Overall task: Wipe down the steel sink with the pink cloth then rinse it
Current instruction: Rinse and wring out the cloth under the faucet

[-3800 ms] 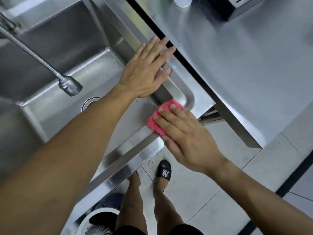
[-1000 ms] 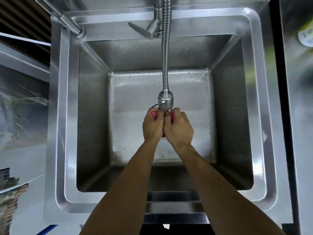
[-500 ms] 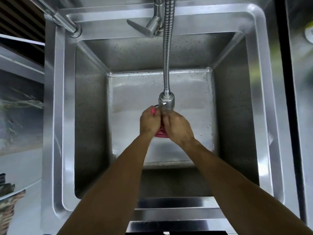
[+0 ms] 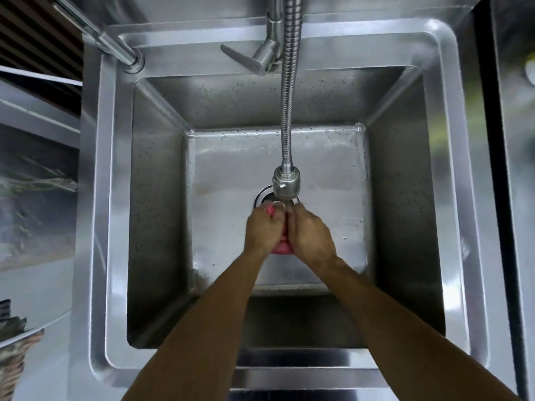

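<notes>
The steel sink (image 4: 115,198) fills the view, its square basin wet with droplets. Over the middle of the basin, my left hand (image 4: 262,230) and my right hand (image 4: 309,234) are pressed together around the pink cloth (image 4: 280,248). Only a strip of the cloth shows between the palms, plus a small bit by my left fingers. The hands sit just below the spray head (image 4: 286,185) of the flexible faucet hose (image 4: 289,91). The drain (image 4: 262,196) is partly hidden behind the spray head and my fingers. I cannot tell whether water is running.
The faucet lever (image 4: 246,59) points left on the sink's back ledge. A steel rail post (image 4: 127,57) stands at the back left corner. A steel counter (image 4: 512,183) adjoins on the right, and a woven basket (image 4: 13,351) sits low on the left.
Earlier my right hand wiped the sink's rim with the cloth. Both hands have since held it under the spray head, and over the last second they shifted slightly while working the bunched cloth.
</notes>
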`<state>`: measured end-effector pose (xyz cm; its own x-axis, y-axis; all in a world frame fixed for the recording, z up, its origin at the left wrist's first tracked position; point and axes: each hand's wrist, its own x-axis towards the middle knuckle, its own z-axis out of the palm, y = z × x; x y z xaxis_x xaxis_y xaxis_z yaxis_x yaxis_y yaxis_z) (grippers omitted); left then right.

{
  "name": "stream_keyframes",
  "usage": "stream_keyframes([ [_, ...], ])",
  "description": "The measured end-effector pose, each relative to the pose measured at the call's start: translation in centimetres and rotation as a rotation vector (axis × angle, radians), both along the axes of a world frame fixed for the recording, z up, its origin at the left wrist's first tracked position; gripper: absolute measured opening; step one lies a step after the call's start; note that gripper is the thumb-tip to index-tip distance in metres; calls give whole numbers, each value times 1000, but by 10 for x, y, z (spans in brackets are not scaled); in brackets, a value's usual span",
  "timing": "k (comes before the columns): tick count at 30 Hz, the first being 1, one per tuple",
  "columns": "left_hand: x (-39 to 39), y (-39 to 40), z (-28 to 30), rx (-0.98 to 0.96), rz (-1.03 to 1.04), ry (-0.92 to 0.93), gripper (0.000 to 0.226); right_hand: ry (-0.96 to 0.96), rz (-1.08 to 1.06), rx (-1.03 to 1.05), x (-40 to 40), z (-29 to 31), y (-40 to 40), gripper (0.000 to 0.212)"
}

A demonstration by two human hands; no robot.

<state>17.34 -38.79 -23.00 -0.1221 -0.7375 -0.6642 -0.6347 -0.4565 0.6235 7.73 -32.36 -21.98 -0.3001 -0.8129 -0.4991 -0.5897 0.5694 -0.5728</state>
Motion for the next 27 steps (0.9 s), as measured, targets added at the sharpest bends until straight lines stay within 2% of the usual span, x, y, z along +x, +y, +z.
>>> stream_keyframes([
  [2,0,-1,3,-23,35,-12,31,14,67,-9,-1,2,-3,30],
  [5,-4,3,11,-30,-76,56,25,-29,-47,-40,-13,6,3,37],
  [6,-1,2,10,-22,-72,64,24,-54,-11,-72,-16,8,7,35],
  [9,23,-17,13,8,-39,58,27,-255,168,-97,-19,20,20,28],
  [11,37,-39,27,48,-113,71,31,-344,188,-112,-23,28,27,28],
  [13,38,-64,51,22,-136,100,32,-349,165,-152,-33,37,27,26],
  [16,22,-103,95,-52,66,231,15,-340,196,-156,-45,57,24,26],
  [21,-16,-136,151,-67,234,482,24,-439,145,-230,-61,87,12,38],
  [27,-29,-150,152,-48,302,503,40,-447,99,-262,-70,86,3,39],
])
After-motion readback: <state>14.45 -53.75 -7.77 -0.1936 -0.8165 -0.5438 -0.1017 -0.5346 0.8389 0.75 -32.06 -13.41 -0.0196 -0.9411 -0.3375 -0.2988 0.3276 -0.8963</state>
